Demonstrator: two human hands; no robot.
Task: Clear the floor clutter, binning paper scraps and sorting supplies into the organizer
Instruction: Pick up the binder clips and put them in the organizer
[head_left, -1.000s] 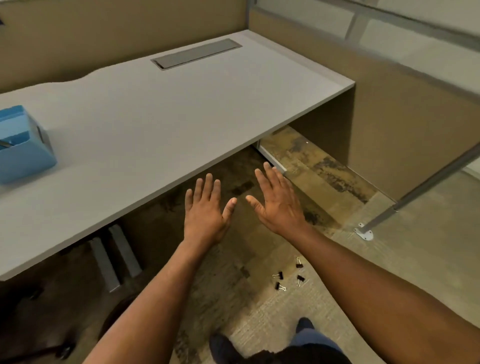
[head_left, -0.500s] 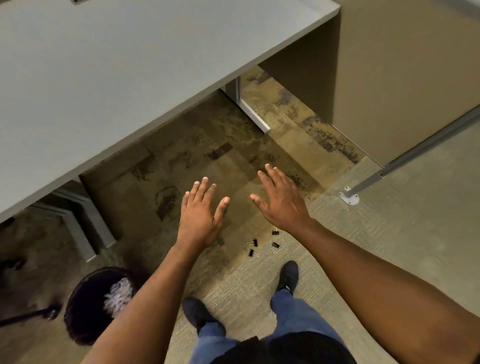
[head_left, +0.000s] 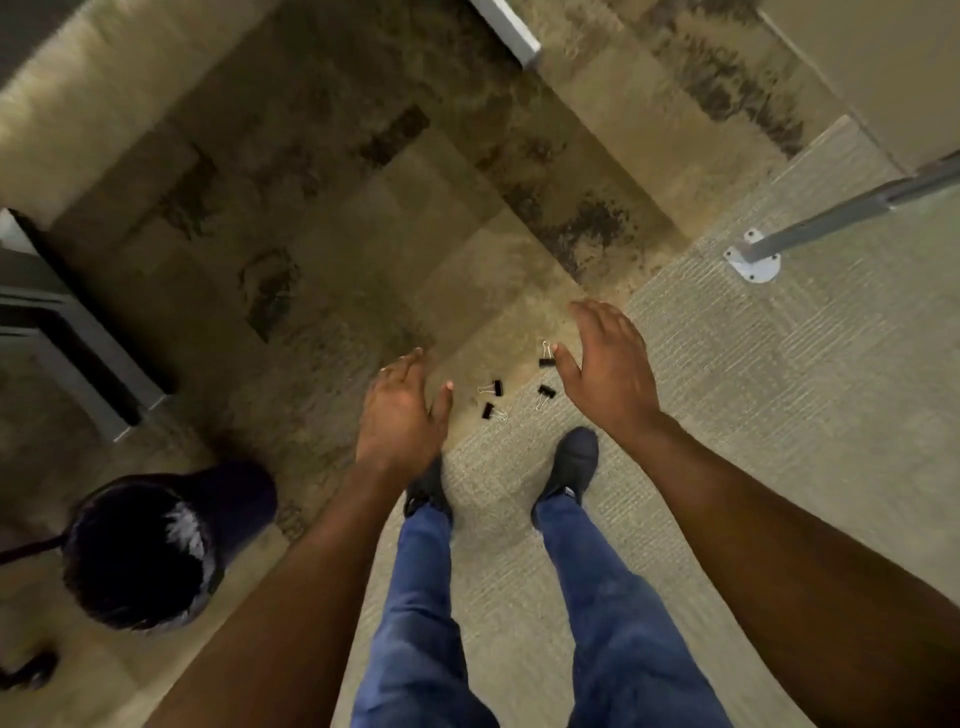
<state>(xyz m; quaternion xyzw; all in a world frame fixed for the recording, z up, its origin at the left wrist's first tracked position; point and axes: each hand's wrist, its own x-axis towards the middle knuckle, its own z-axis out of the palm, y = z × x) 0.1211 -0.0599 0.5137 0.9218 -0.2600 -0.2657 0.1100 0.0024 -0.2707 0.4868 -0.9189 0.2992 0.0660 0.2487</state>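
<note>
Both hands are open and hold nothing: the left hand (head_left: 400, 415) and right hand (head_left: 608, 369) hang over four small black metal binder clips (head_left: 491, 387), ready to scoop them up.

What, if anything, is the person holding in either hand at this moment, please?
Nothing is held. The left hand and the right hand are both open with fingers spread, above four black binder clips that lie loose on the floor.

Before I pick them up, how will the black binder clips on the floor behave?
The binder clips look small and stiff, so probably light. Their folded-out wire handles should stop rolling. On the carpet they likely snag rather than slide. Pinch each one.
</note>
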